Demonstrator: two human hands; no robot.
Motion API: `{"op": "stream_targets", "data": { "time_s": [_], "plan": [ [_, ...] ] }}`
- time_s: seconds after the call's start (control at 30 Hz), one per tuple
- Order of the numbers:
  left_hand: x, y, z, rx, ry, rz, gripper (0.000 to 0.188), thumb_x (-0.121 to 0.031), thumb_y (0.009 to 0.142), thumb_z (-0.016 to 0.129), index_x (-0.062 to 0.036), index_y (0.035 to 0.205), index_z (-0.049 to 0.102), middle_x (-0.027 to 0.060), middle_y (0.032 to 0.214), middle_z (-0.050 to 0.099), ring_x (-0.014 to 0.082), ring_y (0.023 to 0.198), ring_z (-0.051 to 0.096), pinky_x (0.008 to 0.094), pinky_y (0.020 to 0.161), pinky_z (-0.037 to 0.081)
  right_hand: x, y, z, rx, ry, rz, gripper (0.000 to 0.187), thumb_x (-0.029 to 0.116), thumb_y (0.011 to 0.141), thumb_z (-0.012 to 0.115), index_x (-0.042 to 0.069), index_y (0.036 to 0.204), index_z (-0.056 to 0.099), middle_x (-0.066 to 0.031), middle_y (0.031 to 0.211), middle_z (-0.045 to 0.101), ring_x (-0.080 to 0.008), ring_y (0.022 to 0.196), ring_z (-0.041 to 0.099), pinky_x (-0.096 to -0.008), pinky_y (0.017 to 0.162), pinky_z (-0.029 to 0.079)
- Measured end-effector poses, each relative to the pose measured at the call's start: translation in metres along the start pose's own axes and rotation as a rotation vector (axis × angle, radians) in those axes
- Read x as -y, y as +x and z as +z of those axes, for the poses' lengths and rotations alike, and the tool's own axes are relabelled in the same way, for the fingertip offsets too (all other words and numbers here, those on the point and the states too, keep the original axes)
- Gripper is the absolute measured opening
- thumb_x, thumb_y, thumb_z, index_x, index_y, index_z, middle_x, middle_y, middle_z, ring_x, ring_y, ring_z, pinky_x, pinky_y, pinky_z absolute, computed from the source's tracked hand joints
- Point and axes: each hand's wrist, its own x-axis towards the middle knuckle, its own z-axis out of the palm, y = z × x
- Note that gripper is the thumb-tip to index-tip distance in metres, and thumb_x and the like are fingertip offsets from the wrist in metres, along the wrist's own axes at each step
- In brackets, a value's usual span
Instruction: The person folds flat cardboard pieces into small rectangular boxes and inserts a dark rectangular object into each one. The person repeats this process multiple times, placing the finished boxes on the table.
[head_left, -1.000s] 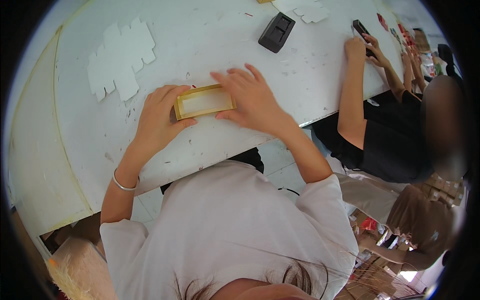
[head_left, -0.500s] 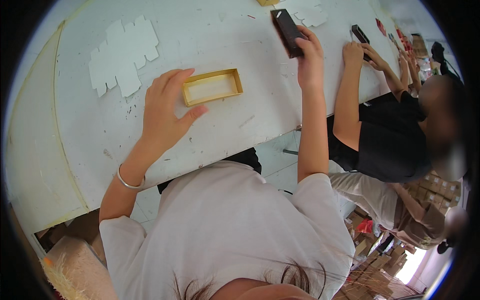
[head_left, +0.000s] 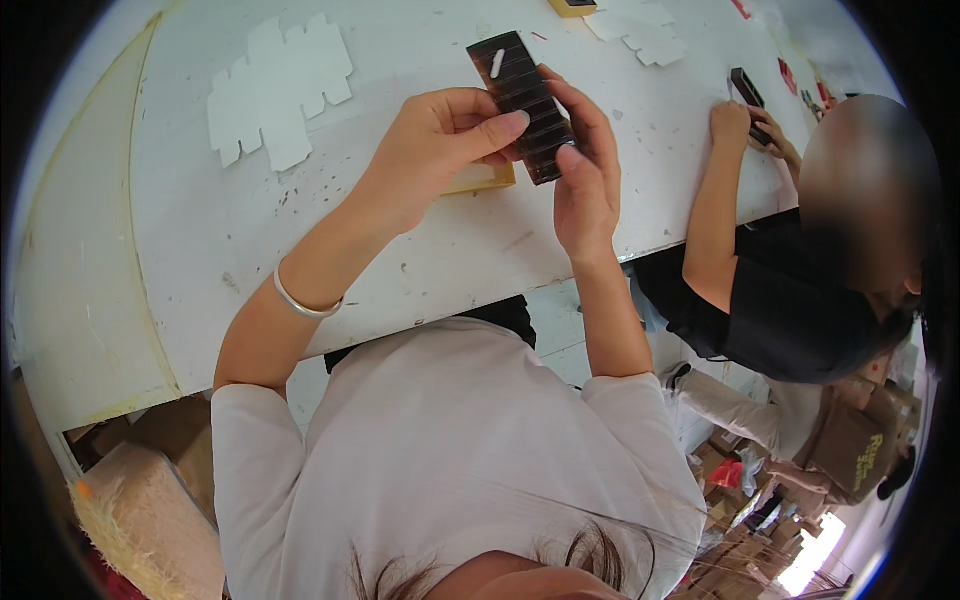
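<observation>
A dark brown, glossy rectangular tray [head_left: 530, 97] with crosswise ridges is held up over the table, tilted. It looks like thin plastic, and a small white strip lies near its upper end. My left hand [head_left: 435, 145] grips its left edge, thumb on the ridged face and fingers behind. On the other long side, my right hand [head_left: 588, 180] holds the lower part between thumb and fingers. Below and behind my hands sits an open gold box [head_left: 490, 180], mostly hidden by my left hand.
Flat white die-cut card [head_left: 275, 95] lies on the worn white table [head_left: 330, 270], with more card [head_left: 645, 30] at the far side beside another gold box [head_left: 573, 8]. On my right, a person in black [head_left: 790, 300] handles a similar dark tray [head_left: 747, 90].
The tray has moved left and nearer from the far right, in my right hand. My left hand has left the gold box's side and taken hold of the tray too.
</observation>
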Motion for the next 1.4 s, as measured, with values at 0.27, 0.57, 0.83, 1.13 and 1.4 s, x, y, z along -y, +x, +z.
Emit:
{"op": "stream_targets", "data": {
  "time_s": [0.27, 0.57, 0.83, 1.13, 1.4],
  "plan": [
    [-0.017, 0.047, -0.045, -0.133, 0.512, 0.138, 0.031, -0.035, 0.089, 0.061, -0.0042, 0.091, 0.066, 0.0013, 0.085, 0.065, 0.0082, 0.075, 0.058, 0.0229, 0.072, 0.047, -0.006, 0.013, -0.038, -0.348, 0.578, 0.143, 0.049, 0.026, 0.091, 0.036, 0.000, 0.132, 0.037, -0.0213, 0.123, 0.052, -0.0390, 0.106, 0.057, -0.0437, 0.096, 0.043],
    [-0.023, 0.018, -0.051, -0.007, 1.178, -0.024, 0.069, -0.054, 0.078, 0.065, -0.0091, 0.128, 0.051, 0.0133, 0.115, 0.059, 0.0299, 0.098, 0.057, 0.0367, 0.086, 0.047, -0.003, -0.001, -0.053, -0.079, -0.125, 0.120, 0.067, 0.012, 0.069, 0.052, -0.002, 0.133, 0.042, -0.0198, 0.129, 0.050, -0.0329, 0.122, 0.048, -0.0392, 0.103, 0.037],
    [0.005, -0.041, -0.048, 0.100, 1.336, 0.111, 0.079, -0.017, 0.068, 0.078, -0.0149, 0.138, 0.040, 0.0061, 0.127, 0.051, 0.0275, 0.101, 0.052, 0.0353, 0.086, 0.046, 0.008, 0.003, -0.027, 0.529, -0.943, -0.339, 0.048, -0.005, 0.062, 0.062, 0.005, 0.108, 0.060, -0.0081, 0.119, 0.058, -0.0301, 0.102, 0.053, -0.0380, 0.088, 0.046],
    [0.026, -0.037, -0.057, 0.059, 0.957, 0.099, 0.066, -0.008, 0.073, 0.074, -0.0102, 0.132, 0.044, 0.0064, 0.118, 0.055, 0.0230, 0.097, 0.055, 0.0325, 0.080, 0.049, -0.002, 0.014, -0.008, 0.716, -0.890, -0.288, 0.041, -0.003, 0.065, 0.064, 0.003, 0.105, 0.060, -0.0096, 0.125, 0.054, -0.0307, 0.105, 0.052, -0.0390, 0.091, 0.044],
    [0.022, -0.030, -0.063, 0.099, 0.967, 0.090, 0.061, -0.003, 0.069, 0.074, -0.0075, 0.125, 0.050, 0.0052, 0.118, 0.054, 0.0220, 0.100, 0.055, 0.0320, 0.082, 0.050, -0.005, 0.016, -0.006, 0.598, -0.798, -0.337, 0.054, -0.002, 0.074, 0.060, 0.011, 0.126, 0.053, -0.0160, 0.136, 0.042, -0.0359, 0.117, 0.046, -0.0442, 0.098, 0.039]
  ]
}}
